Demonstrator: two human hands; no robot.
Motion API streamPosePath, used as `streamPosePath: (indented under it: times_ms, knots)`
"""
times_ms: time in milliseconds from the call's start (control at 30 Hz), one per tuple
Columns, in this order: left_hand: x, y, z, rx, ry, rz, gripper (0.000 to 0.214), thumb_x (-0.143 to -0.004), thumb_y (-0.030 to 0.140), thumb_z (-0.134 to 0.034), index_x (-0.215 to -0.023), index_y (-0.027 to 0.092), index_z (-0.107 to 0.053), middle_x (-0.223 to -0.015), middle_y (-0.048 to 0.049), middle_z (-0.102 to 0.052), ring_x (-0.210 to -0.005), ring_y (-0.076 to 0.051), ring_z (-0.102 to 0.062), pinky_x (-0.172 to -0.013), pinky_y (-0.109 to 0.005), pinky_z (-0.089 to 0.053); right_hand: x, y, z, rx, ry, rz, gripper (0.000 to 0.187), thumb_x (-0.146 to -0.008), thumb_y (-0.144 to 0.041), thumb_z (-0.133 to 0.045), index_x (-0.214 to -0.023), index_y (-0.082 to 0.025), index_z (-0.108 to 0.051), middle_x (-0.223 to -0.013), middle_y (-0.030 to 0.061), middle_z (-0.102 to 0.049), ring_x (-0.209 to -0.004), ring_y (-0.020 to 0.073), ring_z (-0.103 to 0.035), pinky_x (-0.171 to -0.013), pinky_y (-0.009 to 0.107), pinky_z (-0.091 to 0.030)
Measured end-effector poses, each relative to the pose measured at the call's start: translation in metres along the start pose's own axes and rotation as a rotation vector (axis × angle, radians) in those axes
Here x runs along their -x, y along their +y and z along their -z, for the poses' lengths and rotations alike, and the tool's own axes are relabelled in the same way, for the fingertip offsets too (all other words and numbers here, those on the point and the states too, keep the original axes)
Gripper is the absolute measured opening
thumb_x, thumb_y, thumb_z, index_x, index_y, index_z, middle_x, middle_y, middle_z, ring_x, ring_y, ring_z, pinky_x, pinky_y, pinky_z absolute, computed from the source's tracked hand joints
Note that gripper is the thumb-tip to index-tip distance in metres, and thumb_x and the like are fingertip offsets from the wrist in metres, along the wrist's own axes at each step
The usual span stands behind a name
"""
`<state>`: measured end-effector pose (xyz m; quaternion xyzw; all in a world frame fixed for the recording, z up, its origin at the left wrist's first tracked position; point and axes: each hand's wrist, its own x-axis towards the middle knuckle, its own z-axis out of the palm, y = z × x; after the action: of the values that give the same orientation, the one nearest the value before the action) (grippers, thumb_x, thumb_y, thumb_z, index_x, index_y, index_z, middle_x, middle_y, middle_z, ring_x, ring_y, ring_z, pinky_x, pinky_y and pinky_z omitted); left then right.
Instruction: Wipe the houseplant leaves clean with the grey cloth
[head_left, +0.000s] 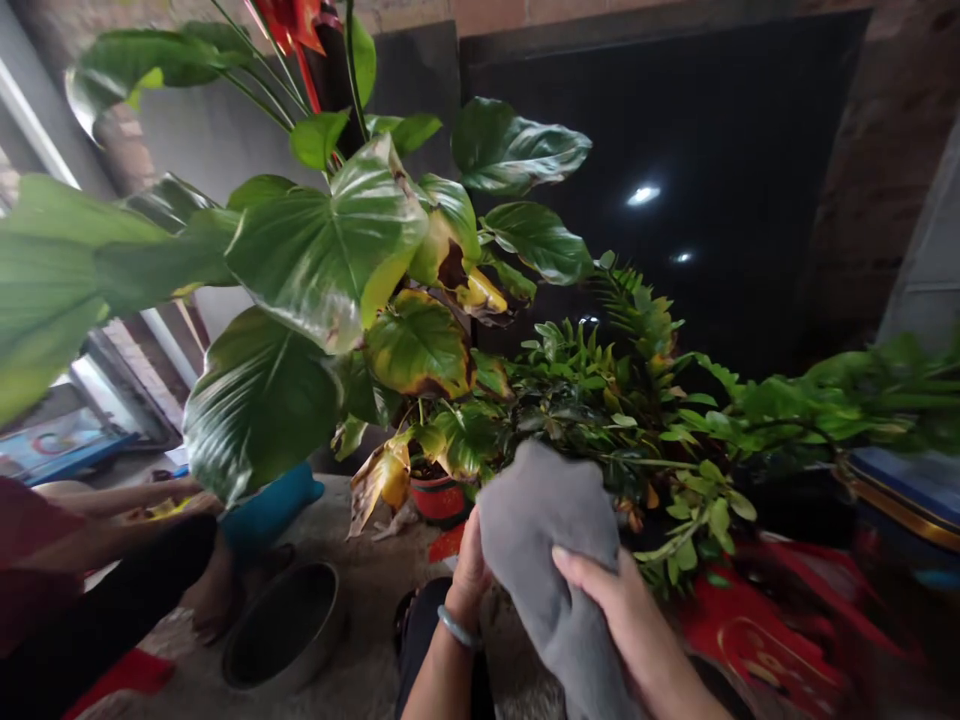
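A soft grey cloth (pixel 536 560) hangs between my two hands, low in the middle of the head view. My left hand (pixel 471 565) grips its left edge, with most of the fingers hidden behind the fabric. On the right side, my right hand (pixel 611 590) presses its thumb onto the front of the cloth; its other fingers are out of sight underneath. Just beyond the cloth stands a large potted plant with broad green leaves (pixel 326 235), some of them yellowed and brown at the edges. Its red pot (pixel 439 498) shows behind my left hand.
Bushy small-leaved plants (pixel 600 385) fill the space behind and right of the cloth. A dark basin (pixel 283 625) sits on the floor at left, near another person's arm (pixel 97 525). Red bags (pixel 772 640) lie at lower right. A dark glossy panel (pixel 720 130) stands behind.
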<state>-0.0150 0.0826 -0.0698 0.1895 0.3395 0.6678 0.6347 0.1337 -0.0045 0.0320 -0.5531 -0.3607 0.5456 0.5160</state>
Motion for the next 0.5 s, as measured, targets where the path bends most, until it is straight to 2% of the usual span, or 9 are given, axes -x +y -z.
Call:
streamPosePath:
  times_ms: [67,100,133,200,300,367,433,500]
  knots:
    - [0.0,0.0,0.001,-0.013,0.015,-0.011,0.048,-0.059,0.059,-0.076,-0.084,0.018,-0.075,-0.091,-0.0097,-0.076,-0.101,-0.032,-0.065,-0.079,-0.038,-0.05,-0.02,-0.033,-0.014,0.058,0.071,0.119,0.051,-0.043,-0.044,-0.083,-0.085,-0.017,-0.071,-0.089,0.0093,-0.078,-0.098,0.0355,-0.069,-0.083,0.039,-0.054]
    - [-0.001,0.0,0.001,-0.026,0.017,-0.012,0.052,-0.055,0.062,-0.077,-0.085,0.018,-0.075,-0.091,-0.0099,-0.077,-0.098,-0.032,-0.065,-0.078,-0.038,-0.05,-0.032,-0.045,-0.02,0.046,0.021,0.171,0.048,-0.045,-0.044,-0.081,-0.084,-0.018,-0.072,-0.088,0.009,-0.078,-0.095,0.035,-0.069,-0.083,0.039,-0.054]
    - [-0.001,0.0,0.002,-0.043,0.009,-0.002,0.057,-0.052,0.064,-0.077,-0.085,0.018,-0.075,-0.091,-0.0105,-0.077,-0.096,-0.032,-0.066,-0.077,-0.039,-0.051,-0.043,-0.05,-0.026,0.025,-0.021,0.194,0.044,-0.046,-0.043,-0.08,-0.082,-0.018,-0.072,-0.086,0.0087,-0.078,-0.093,0.0347,-0.069,-0.081,0.039,-0.054]
    - [-0.002,0.001,0.004,-0.074,-0.031,0.027,0.062,-0.051,0.069,-0.074,-0.085,0.017,-0.075,-0.091,-0.0119,-0.077,-0.093,-0.033,-0.067,-0.077,-0.04,-0.051,-0.055,-0.04,-0.032,-0.007,-0.108,0.134,0.035,-0.05,-0.04,-0.075,-0.077,-0.017,-0.073,-0.078,0.0085,-0.078,-0.084,0.0338,-0.071,-0.075,0.039,-0.054]
    - [-0.001,0.004,0.007,-0.063,-0.108,0.062,0.064,-0.056,0.072,-0.07,-0.088,0.016,-0.076,-0.091,-0.0131,-0.077,-0.095,-0.034,-0.068,-0.083,-0.041,-0.05,-0.043,0.003,-0.023,0.052,-0.182,-0.046,0.025,-0.052,-0.032,-0.07,-0.072,-0.018,-0.073,-0.069,0.0076,-0.076,-0.077,0.0322,-0.072,-0.071,0.038,-0.055]
    - [0.001,0.006,0.008,-0.029,-0.112,0.069,0.062,-0.061,0.07,-0.069,-0.091,0.017,-0.076,-0.091,-0.0126,-0.077,-0.097,-0.034,-0.068,-0.085,-0.041,-0.05,-0.023,0.021,-0.01,0.133,-0.21,-0.082,0.027,-0.05,-0.029,-0.07,-0.074,-0.017,-0.074,-0.07,0.0065,-0.076,-0.076,0.0312,-0.071,-0.072,0.037,-0.054]
    - [0.002,0.007,0.01,0.004,-0.086,0.062,0.058,-0.063,0.068,-0.069,-0.09,0.017,-0.075,-0.089,-0.0116,-0.077,-0.095,-0.033,-0.068,-0.085,-0.04,-0.05,-0.008,0.013,0.0,0.195,-0.18,-0.02,0.034,-0.048,-0.03,-0.074,-0.079,-0.017,-0.075,-0.076,0.0068,-0.077,-0.079,0.0316,-0.07,-0.074,0.039,-0.054]
    - [0.002,0.007,0.01,0.016,-0.051,0.041,0.055,-0.062,0.067,-0.071,-0.085,0.017,-0.075,-0.083,-0.0107,-0.076,-0.089,-0.03,-0.068,-0.08,-0.038,-0.051,-0.009,-0.017,0.002,0.211,-0.13,0.132,0.038,-0.049,-0.037,-0.076,-0.08,-0.016,-0.075,-0.08,0.0085,-0.078,-0.082,0.0326,-0.07,-0.076,0.04,-0.054]
